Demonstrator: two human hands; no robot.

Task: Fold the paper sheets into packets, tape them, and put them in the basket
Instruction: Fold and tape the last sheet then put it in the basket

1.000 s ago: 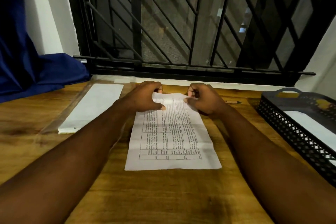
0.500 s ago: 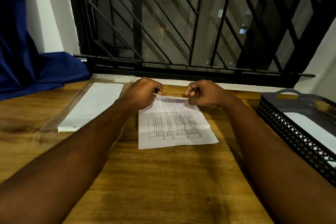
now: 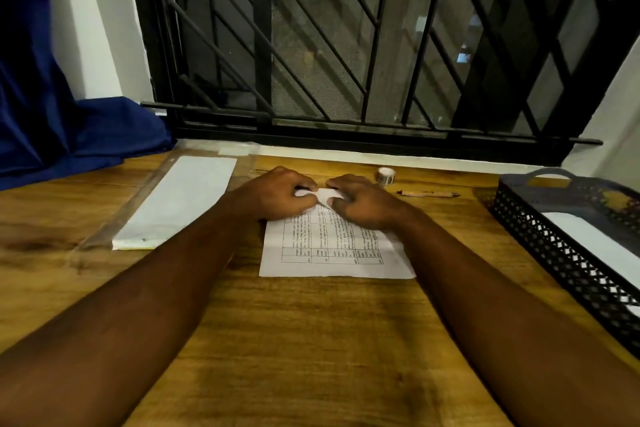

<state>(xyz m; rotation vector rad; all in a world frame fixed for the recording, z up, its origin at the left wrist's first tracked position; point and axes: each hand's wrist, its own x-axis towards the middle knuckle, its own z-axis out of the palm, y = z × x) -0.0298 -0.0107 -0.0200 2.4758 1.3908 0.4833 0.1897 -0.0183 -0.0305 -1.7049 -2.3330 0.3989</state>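
A printed paper sheet (image 3: 332,250) with a table on it lies on the wooden table in front of me, its far end rolled or folded over. My left hand (image 3: 277,194) and my right hand (image 3: 360,204) sit side by side on that far end, fingers curled round the folded part. A small roll of tape (image 3: 385,176) stands just beyond my right hand. The black mesh basket (image 3: 554,246) is at the right, with a white packet (image 3: 595,246) inside it.
A stack of white sheets (image 3: 183,201) in a clear sleeve lies at the left. A pen (image 3: 429,194) lies right of the tape. Blue cloth (image 3: 69,139) hangs over the table's far left corner. A barred window runs along the back.
The sheet's far end has been folded toward me in steps, so less of the printed page shows. Both hands moved slightly nearer along it. The tape roll has come into view.
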